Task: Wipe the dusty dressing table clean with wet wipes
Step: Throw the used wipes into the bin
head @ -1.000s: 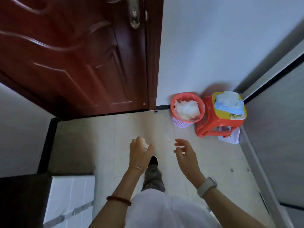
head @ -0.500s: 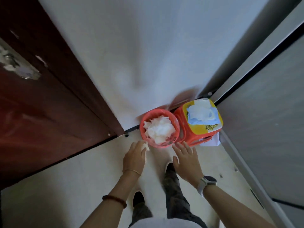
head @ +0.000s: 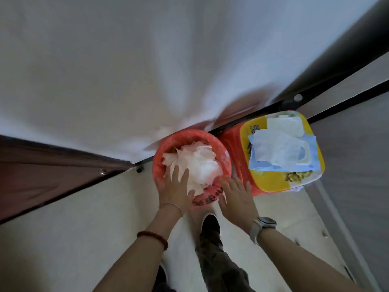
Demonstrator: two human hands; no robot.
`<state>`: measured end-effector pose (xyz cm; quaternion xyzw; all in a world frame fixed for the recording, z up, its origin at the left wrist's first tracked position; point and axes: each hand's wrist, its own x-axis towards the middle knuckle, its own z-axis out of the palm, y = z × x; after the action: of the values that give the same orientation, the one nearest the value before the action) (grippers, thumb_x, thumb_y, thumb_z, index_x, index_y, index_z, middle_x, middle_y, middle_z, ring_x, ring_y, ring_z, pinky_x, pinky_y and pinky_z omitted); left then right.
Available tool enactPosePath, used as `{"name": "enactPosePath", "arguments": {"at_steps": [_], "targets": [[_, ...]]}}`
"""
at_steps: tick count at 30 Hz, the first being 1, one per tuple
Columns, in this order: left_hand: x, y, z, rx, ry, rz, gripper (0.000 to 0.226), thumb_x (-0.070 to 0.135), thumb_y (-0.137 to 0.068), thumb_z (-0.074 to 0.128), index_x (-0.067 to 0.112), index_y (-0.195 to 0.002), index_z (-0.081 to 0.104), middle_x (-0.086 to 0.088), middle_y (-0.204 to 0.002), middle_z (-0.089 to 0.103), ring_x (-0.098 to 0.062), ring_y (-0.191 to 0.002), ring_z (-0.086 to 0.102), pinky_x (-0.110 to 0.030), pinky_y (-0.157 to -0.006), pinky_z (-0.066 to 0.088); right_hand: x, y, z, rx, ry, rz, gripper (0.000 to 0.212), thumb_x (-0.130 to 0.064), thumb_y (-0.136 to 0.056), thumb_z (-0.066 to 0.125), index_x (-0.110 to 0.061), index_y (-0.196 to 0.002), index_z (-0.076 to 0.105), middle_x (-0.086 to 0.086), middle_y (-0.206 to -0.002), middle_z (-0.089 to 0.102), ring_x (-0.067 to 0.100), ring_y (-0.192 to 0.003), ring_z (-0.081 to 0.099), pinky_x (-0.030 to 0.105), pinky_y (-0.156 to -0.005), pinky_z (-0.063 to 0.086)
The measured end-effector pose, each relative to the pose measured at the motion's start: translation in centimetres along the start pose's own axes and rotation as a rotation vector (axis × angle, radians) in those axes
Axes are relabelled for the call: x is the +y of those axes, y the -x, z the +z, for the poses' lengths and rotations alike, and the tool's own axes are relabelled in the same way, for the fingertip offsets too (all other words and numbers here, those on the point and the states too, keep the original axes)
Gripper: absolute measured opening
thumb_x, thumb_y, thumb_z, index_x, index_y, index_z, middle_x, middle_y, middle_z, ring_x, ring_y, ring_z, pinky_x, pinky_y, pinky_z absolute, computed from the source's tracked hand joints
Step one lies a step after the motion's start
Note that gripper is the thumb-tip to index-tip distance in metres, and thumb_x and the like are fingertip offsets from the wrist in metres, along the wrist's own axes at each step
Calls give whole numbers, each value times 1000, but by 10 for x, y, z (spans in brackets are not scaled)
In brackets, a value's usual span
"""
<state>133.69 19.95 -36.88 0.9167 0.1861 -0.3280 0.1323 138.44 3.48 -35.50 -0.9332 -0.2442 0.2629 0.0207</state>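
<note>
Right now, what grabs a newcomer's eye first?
The orange bin at centre, heaped with white wipes, against the wall. The left hand lies flat on the wipes; the right hand is open at the rim. To the right, a wipes pack tops an orange stool.

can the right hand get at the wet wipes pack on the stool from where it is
Probably yes: the right hand hovers open at the bin rim, and the wet wipes pack lies uncovered on the adjacent stool, nothing between.

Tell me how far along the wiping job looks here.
Done: many used wipes fill the red bin. In hand: the left hand presses flat on that pile; the right hand hovers open beside the bin. Left: unclear, the dressing table is out of view; the wipes pack sits open.
</note>
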Motion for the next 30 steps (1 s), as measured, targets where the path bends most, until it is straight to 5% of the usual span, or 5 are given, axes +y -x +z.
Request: {"name": "enactPosePath", "arguments": {"at_steps": [12,16,18,23,30], "targets": [[-71,178,-164,483,91,-130,52,38,-83,37,16,-129,48,-15,-135,49,-32,-122,50,-61,-98,34,-105,56,-192,211,-30,-302,35,-28,-80,41,-16,-99,67,3,-105,70,29,-109,61,67,-88,39],[-124,299,-220,675,166,-303,52,40,-87,33,20,-136,39,-9,-145,37,-28,-129,40,-54,-103,31,-196,113,-270,234,-87,-527,38,-24,-96,35,-16,-131,46,2,-137,49,22,-135,32,49,-113,14],[-155,365,-229,816,146,-380,56,44,-82,30,20,-129,48,-10,-136,49,-30,-121,49,-54,-98,35,-244,152,-292,298,-161,-643,38,-24,-93,36,-11,-124,54,10,-126,58,29,-125,44,46,-108,26],[-211,568,-195,1040,128,-653,45,37,-74,38,15,-103,65,-7,-103,68,-30,-90,66,-48,-77,51,-365,297,-294,349,-214,-980,48,-34,-78,30,-8,-91,70,12,-85,71,33,-84,65,42,-74,52],[-248,817,-47,1050,206,-1130,34,30,-77,48,15,-102,64,-9,-104,67,-34,-89,65,-45,-75,51,-491,502,-208,217,-146,-1462,50,-36,-83,28,-12,-105,65,6,-103,69,28,-102,58,39,-83,44]]}}
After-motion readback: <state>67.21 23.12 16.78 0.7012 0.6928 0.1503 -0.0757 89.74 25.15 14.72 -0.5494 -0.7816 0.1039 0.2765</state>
